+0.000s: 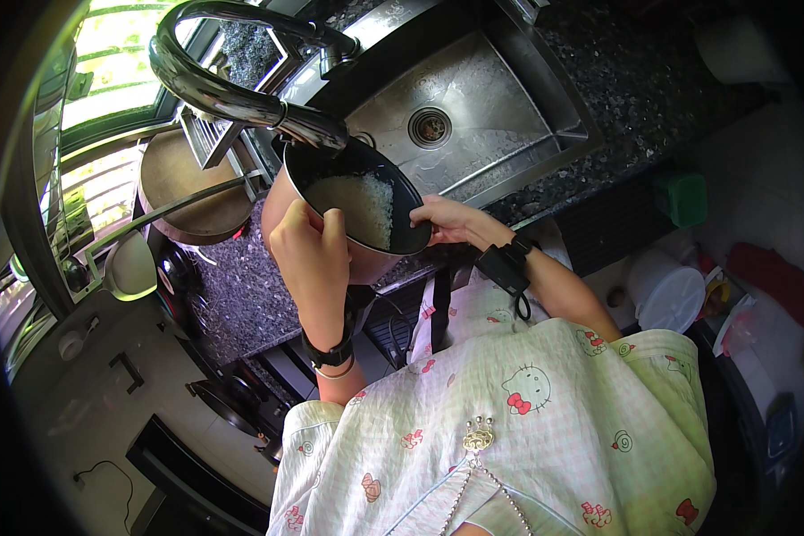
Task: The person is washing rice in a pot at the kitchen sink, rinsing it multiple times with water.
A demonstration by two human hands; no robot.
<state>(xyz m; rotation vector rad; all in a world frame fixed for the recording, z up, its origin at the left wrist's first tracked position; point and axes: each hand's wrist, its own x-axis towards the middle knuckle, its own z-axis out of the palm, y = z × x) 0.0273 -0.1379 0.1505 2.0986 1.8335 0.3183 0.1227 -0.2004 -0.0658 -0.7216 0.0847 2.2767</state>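
Note:
A round pot with a pinkish outside and a dark inner wall is held at the left end of the sink, under the faucet head. White rice lies inside it in cloudy water, showing whiter toward the right. My left hand is closed on the near left rim, thumb and fingers pinching it. On the right rim, my right hand has its thumb over the edge and its other fingers partly hidden behind the wall. No water stream shows from the faucet.
The steel sink with its round drain lies beyond the pot. Speckled dark stone counter runs at left. A large round pan leans by the window. On the right floor stand a white bucket and a green container.

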